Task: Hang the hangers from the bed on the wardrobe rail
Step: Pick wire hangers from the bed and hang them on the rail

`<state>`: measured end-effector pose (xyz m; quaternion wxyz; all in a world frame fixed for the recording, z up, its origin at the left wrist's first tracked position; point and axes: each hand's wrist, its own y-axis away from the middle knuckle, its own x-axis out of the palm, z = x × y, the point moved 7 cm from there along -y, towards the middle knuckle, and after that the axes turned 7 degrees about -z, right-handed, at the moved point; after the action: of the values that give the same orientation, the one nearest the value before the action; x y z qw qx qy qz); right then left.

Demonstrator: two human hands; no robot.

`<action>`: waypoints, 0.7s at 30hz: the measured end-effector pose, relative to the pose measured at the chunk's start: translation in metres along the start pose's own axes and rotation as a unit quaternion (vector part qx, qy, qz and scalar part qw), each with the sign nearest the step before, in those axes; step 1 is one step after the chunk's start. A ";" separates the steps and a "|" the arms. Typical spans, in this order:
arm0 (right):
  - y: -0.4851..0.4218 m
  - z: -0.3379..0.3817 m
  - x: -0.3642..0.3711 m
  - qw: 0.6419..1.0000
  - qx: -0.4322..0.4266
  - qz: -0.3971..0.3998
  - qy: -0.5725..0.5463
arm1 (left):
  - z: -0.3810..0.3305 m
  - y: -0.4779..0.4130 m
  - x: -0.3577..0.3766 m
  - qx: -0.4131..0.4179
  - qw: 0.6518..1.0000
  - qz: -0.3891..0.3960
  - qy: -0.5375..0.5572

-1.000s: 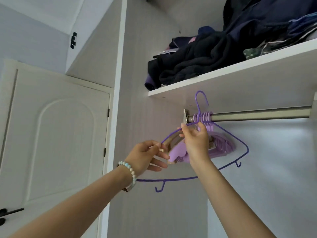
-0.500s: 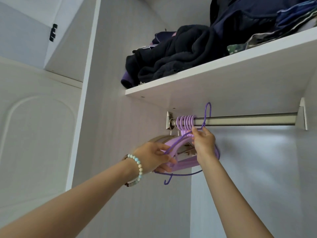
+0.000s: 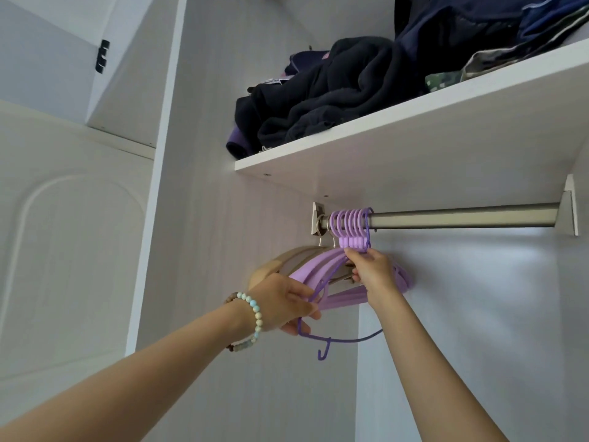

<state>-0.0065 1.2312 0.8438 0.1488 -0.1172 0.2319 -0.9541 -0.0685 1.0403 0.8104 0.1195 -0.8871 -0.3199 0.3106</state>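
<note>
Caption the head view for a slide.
Left hand and right hand hold a purple wire hanger on the metal rail beside lilac plastic hangers.

The silver metal wardrobe rail (image 3: pixel 462 215) runs left to right directly under the white wooden shelf (image 3: pixel 414 138). On the shelf, above the rail, lies a heap of dark folded clothes (image 3: pixel 334 106). At the rail's left end hangs a tight row of lilac plastic hangers (image 3: pixel 347 223), with pale wooden hangers (image 3: pixel 287 260) left of them, beside the wall mount. The thin purple wire hanger (image 3: pixel 345 340) hooks over the rail just right of that row. Below the rail, the right hand (image 3: pixel 371 271) pinches its neck, and the left hand (image 3: pixel 283 306), lower and further left, grips its left corner. Far left of the rail stands a white panelled door (image 3: pixel 70 266).
</note>
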 end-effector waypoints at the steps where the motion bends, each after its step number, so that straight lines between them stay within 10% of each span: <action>1: 0.003 -0.003 0.001 1.000 0.006 0.011 0.000 | 0.002 0.002 -0.002 -0.008 1.000 -0.004 0.006; 21: 0.188 0.063 0.092 0.977 -0.175 0.074 0.095 | 0.048 0.130 -0.160 -0.007 0.986 -0.164 -0.014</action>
<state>-0.0306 1.0149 0.8233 0.1736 -0.0328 0.4165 -0.8918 -0.1308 0.8389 0.7959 0.1580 -0.8190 -0.4648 0.2970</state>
